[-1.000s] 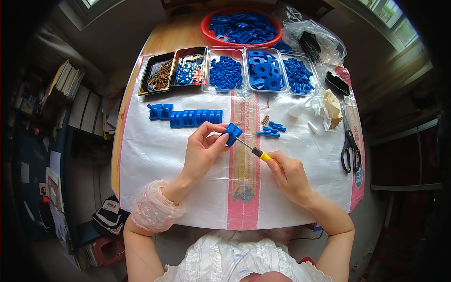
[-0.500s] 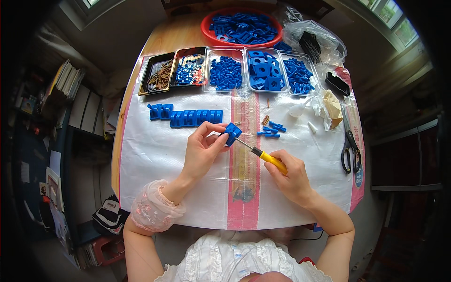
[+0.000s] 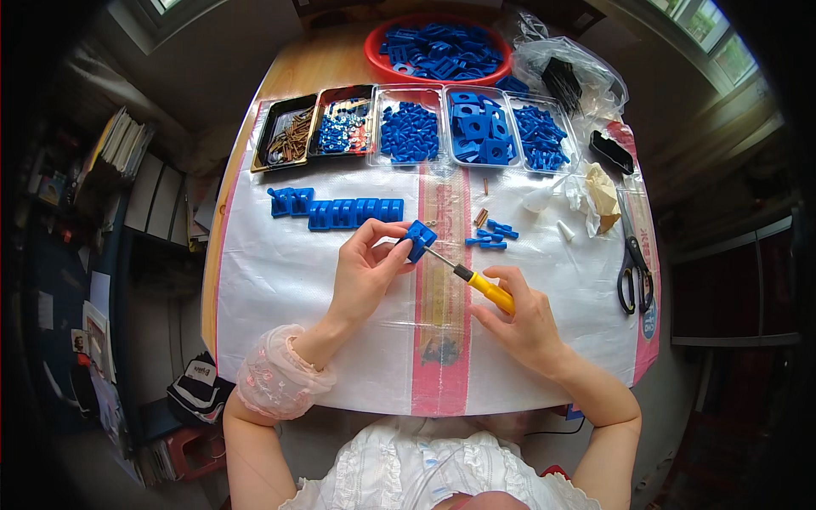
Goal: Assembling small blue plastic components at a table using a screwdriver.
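Between the thumb and fingers of my left hand [image 3: 367,263] is a blue plastic part [image 3: 419,239], held tilted above the table. The tip of a screwdriver [image 3: 489,291] with a yellow and black handle meets this part; whether it sits in a screw is too small to see. My right hand [image 3: 520,310] has the back of the handle between thumb and fingers, in a looser grip. Left of the held part lies a row of blue assembled pieces [image 3: 355,213]. Small blue levers [image 3: 493,235] and brass-coloured screws [image 3: 482,218] lie to its right.
Trays of screws [image 3: 291,136], nuts [image 3: 342,127] and blue parts [image 3: 408,132] line the far side. Behind them stands a red basin [image 3: 371,59] of blue pieces. Black scissors [image 3: 630,272], crumpled paper [image 3: 602,201] and a white cone-shaped tip [image 3: 565,230] lie at right.
My right fingers have loosened and spread a little on the screwdriver handle, which has shifted slightly left. My left hand and the blue part have barely moved.
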A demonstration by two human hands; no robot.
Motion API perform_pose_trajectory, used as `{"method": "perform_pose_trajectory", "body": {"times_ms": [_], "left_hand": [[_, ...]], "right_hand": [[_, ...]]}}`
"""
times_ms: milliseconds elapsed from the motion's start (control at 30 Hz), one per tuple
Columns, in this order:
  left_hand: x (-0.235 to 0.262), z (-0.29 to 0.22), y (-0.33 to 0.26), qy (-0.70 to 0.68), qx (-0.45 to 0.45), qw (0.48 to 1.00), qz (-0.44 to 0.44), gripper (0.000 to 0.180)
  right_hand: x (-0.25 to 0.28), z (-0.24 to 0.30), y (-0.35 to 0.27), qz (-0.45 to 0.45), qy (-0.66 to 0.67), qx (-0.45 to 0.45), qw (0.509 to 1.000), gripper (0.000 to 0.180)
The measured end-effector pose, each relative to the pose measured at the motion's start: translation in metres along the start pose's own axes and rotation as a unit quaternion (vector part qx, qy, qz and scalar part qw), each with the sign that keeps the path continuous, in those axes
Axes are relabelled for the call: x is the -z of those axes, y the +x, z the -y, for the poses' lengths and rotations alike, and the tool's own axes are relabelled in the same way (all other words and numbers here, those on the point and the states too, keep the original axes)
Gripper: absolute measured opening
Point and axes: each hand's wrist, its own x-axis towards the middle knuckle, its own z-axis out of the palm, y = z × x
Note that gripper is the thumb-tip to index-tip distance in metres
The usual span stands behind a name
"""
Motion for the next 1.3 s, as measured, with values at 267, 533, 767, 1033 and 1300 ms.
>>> {"method": "perform_pose_trajectory", "body": {"times_ms": [267,533,767,1033,1300], "left_hand": [[0.000,0.000,0.001,0.011,-0.002,1.000,0.007,0.010],[0.000,0.002,0.000,-0.004,0.001,1.000,0.014,0.012],[-0.001,-0.002,0.000,-0.013,0.007,1.000,0.010,0.012],[0.004,0.003,0.002,-0.010,0.021,0.999,0.029,0.017],[0.001,-0.005,0.000,-0.023,0.030,0.997,0.065,0.032]], "right_hand": [[-0.003,-0.012,-0.001,0.004,-0.001,0.001,1.000,0.025],[0.001,-0.007,0.001,0.006,-0.028,0.011,1.000,0.021],[-0.002,-0.012,0.000,-0.014,-0.057,0.027,0.998,0.021],[-0.001,-0.014,0.002,-0.040,-0.063,0.042,0.996,0.022],[0.008,-0.018,0.008,-0.077,-0.078,0.072,0.991,0.026]]}}
